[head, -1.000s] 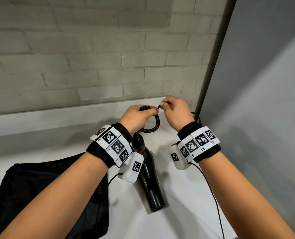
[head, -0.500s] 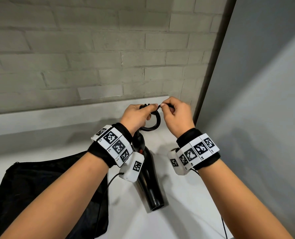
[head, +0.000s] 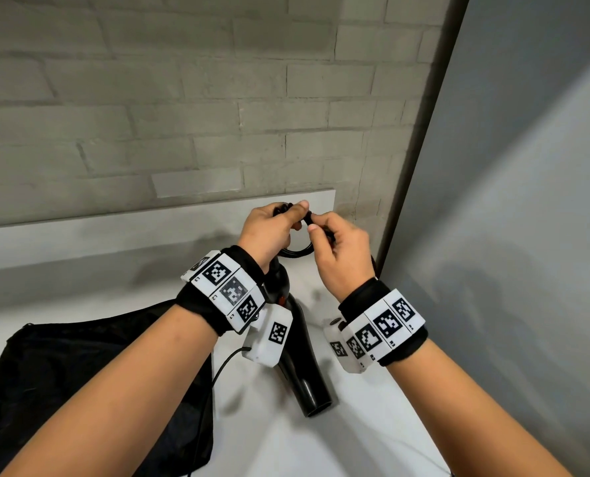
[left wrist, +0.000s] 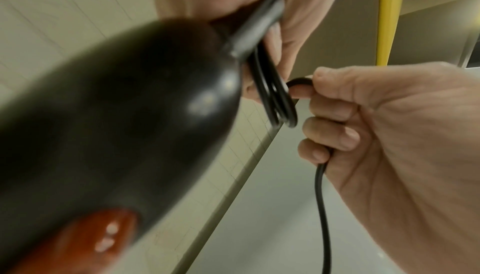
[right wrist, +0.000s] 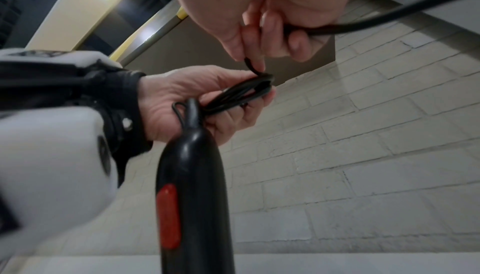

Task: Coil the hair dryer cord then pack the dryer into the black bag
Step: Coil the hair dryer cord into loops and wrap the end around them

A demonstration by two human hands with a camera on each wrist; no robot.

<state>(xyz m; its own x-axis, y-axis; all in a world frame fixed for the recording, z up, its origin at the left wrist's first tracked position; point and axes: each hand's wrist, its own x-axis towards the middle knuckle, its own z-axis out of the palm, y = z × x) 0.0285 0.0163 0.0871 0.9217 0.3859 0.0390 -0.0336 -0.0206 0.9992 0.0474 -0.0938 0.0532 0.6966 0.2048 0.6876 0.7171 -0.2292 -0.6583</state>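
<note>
The table [head: 373, 425] is carrying everything, white and set against a brick wall [head: 183, 115]. The bag [head: 80, 373] is lying flat on it at my left, partly under my left forearm. The dryer [head: 304, 366] is hanging nozzle-down between my wrists, its nozzle end close to the table just right of the bag (whether it is touching, I cannot tell). My left hand [head: 269, 232] is clenching the coil [right wrist: 239, 93] of cord at the top of the handle, loops gathered in the curled fingers. My right hand [head: 342, 256] is pinching the cord [left wrist: 322, 206] beside the coil, the loose length trailing away from my palm.
</note>
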